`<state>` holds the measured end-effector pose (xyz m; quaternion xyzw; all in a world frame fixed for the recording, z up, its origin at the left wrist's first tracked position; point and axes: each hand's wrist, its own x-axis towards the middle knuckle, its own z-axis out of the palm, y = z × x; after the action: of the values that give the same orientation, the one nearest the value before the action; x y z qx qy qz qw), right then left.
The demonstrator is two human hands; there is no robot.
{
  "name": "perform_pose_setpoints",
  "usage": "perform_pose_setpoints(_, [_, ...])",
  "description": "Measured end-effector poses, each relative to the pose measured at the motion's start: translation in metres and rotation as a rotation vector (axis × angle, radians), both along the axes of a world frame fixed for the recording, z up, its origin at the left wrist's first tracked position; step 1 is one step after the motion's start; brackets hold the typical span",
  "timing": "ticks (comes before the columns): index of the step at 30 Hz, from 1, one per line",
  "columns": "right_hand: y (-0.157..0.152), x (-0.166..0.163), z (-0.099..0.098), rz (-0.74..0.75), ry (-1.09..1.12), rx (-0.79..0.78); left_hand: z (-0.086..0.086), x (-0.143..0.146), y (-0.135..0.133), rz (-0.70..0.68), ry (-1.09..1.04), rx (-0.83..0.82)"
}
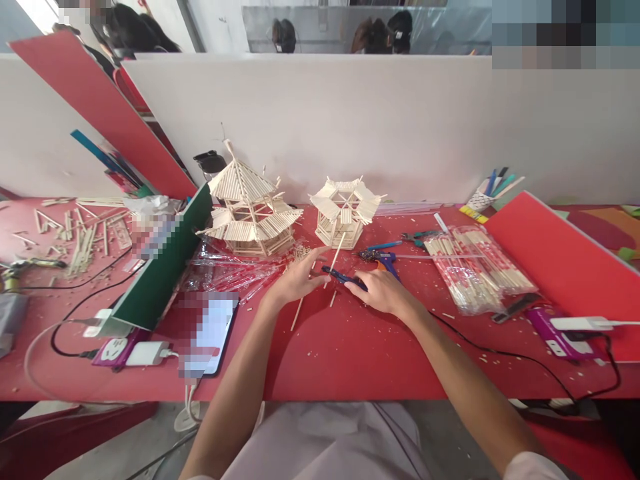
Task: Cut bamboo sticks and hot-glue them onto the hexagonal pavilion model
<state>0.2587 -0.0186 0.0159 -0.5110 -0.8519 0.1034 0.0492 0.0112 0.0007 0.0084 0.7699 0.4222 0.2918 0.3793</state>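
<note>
My right hand (381, 291) is closed around the handles of dark blue cutting pliers (336, 273), whose jaws point left. At the jaws a thin wooden stick (339, 248) stands at a slant, its upper end in front of the smaller stick model. My left hand (301, 277) is just left of the jaws, thumb and fingers apart, with no visible hold on the stick. Below it, another stick (297, 315) and a short cut piece (333, 299) lie on the red table (350, 367). A blue glue gun (384, 257) lies just beyond my right hand.
Two pavilion models of sticks, a tall one (253, 223) and a smaller one (345, 207), stand at the back. Packs of chopsticks (475, 267) lie right. A phone (213, 333), a green divider (160, 267) and a power strip (563, 337) flank the space. A cord (480, 343) crosses the right side.
</note>
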Motion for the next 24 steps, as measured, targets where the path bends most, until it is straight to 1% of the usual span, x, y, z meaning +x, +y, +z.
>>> perform_pose_setpoints(2, [0.001,0.0,0.0,0.054,0.04,-0.013,-0.001,0.002,0.0,-0.084,-0.047,0.02])
perform_pose_setpoints(4, [0.002,0.0,-0.001,0.092,0.066,-0.025,-0.003,0.004,0.002,-0.126,-0.063,-0.006])
perform_pose_setpoints(9, [0.008,0.002,0.0,0.131,0.058,-0.033,-0.008,0.002,0.005,-0.176,-0.141,-0.198])
perform_pose_setpoints(12, [0.01,0.002,0.001,0.142,0.044,-0.037,-0.008,0.001,0.006,-0.186,-0.153,-0.247])
perform_pose_setpoints(18, [0.011,-0.001,0.004,0.136,-0.018,-0.041,-0.004,0.0,0.006,-0.204,-0.13,-0.24])
perform_pose_setpoints(24, [0.008,-0.006,0.007,0.115,-0.093,-0.052,-0.005,-0.001,0.007,-0.197,-0.119,-0.223])
